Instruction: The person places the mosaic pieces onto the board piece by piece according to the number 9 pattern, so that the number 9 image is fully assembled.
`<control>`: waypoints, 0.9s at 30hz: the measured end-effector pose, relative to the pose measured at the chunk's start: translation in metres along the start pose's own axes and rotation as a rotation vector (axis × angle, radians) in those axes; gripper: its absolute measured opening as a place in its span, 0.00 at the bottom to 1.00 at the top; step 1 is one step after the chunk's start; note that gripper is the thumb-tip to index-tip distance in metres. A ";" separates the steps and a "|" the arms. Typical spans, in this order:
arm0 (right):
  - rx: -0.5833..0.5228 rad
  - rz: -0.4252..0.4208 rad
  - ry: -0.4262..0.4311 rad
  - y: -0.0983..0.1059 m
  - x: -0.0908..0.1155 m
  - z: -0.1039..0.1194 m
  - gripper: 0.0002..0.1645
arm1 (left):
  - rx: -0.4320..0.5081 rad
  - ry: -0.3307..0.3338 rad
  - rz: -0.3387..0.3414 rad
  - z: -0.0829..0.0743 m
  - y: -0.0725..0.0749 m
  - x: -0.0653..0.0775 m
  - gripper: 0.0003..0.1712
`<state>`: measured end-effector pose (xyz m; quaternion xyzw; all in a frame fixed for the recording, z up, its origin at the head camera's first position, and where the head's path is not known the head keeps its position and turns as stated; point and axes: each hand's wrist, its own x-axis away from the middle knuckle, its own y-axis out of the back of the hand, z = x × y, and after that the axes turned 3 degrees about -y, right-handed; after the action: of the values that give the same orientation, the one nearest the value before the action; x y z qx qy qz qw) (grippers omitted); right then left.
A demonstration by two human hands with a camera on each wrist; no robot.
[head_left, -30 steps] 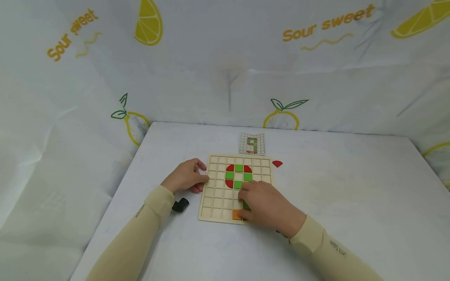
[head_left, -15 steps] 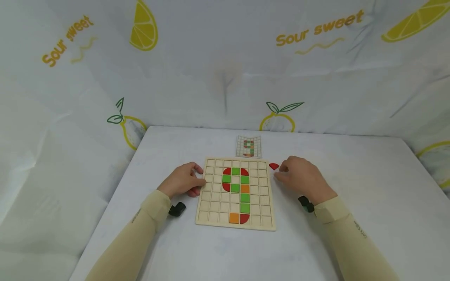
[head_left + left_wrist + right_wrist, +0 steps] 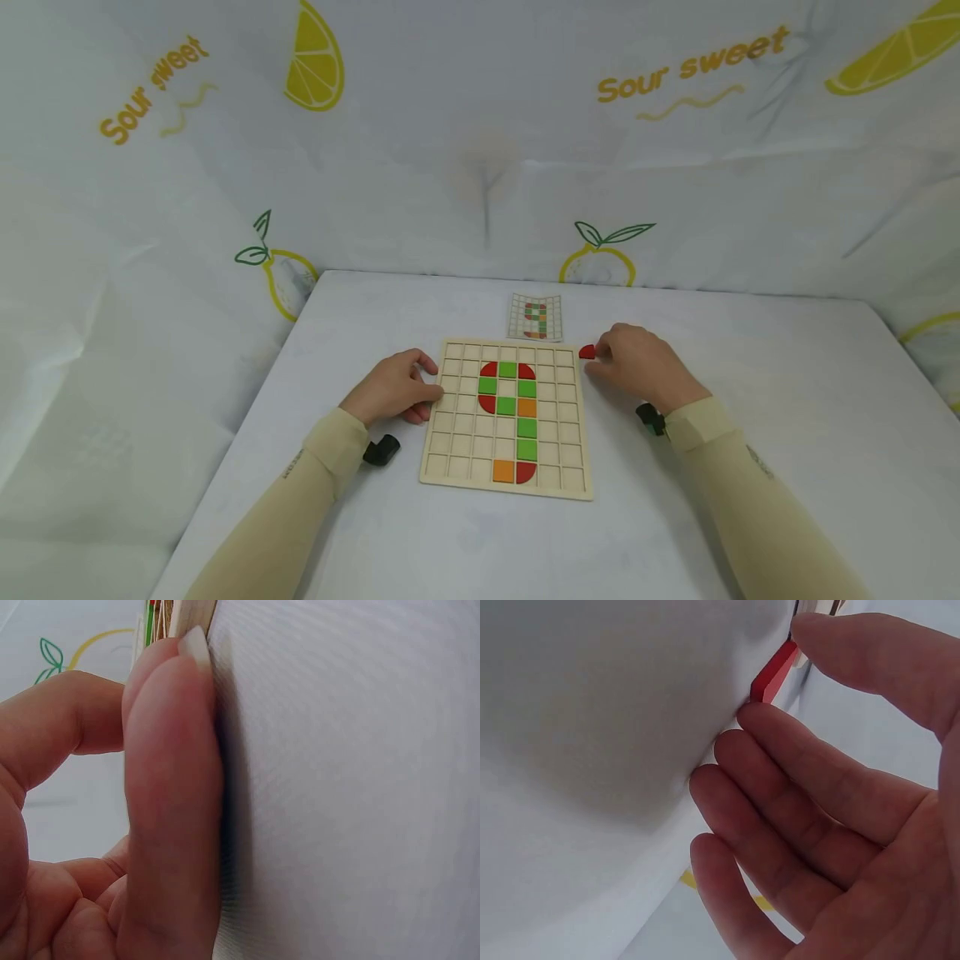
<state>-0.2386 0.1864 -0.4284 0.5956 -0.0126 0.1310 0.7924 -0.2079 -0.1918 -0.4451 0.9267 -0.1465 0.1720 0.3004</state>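
Observation:
A wooden grid board (image 3: 457, 446) lies flat on the white table. Red quarter-circle, green square and orange square tiles (image 3: 527, 427) sit in its cells in a shape like a 9. At the board's left edge rests my left hand (image 3: 390, 386), thumb and finger touching the rim; the left wrist view shows the thumb (image 3: 172, 787) against the wooden edge (image 3: 191, 616). Beyond the right upper corner, my right hand (image 3: 637, 362) pinches a loose red quarter-circle tile (image 3: 774, 673) between thumb and index finger, close to the table surface.
A small printed card (image 3: 535, 317) with a coloured 9 pattern on a grid lies behind the board. White cloth with lemon drawings (image 3: 597, 262) hangs behind the table (image 3: 750, 350). Black wrist devices (image 3: 382, 451) sit below each sleeve end.
My right hand has left the lower right of the board, moved right and away to the loose red tile, and taken hold of it, turning it slightly. The left hand stays put.

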 end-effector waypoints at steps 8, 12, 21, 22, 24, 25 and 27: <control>-0.006 0.020 0.014 0.002 -0.012 0.003 0.20 | 0.002 -0.007 0.003 -0.001 0.000 0.001 0.20; -0.009 0.023 0.012 0.003 -0.016 0.004 0.19 | 0.004 -0.009 -0.001 0.001 0.001 0.000 0.20; -0.030 0.026 0.010 0.002 -0.024 0.002 0.19 | 0.001 -0.013 -0.003 0.000 0.000 0.001 0.20; -0.030 0.026 0.010 0.002 -0.025 0.002 0.18 | 0.000 -0.012 -0.004 0.000 0.000 0.002 0.20; -0.033 0.029 0.011 0.002 -0.026 0.002 0.18 | -0.002 -0.010 -0.006 0.000 0.000 0.002 0.20; -0.034 0.031 0.010 0.002 -0.027 0.002 0.18 | -0.001 -0.011 -0.006 0.000 0.000 0.002 0.20; -0.031 0.032 0.010 0.002 -0.027 0.002 0.18 | -0.002 -0.012 -0.007 0.000 0.000 0.001 0.20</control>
<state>-0.2652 0.1798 -0.4312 0.5824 -0.0200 0.1463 0.7994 -0.2067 -0.1916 -0.4443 0.9279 -0.1450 0.1654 0.3011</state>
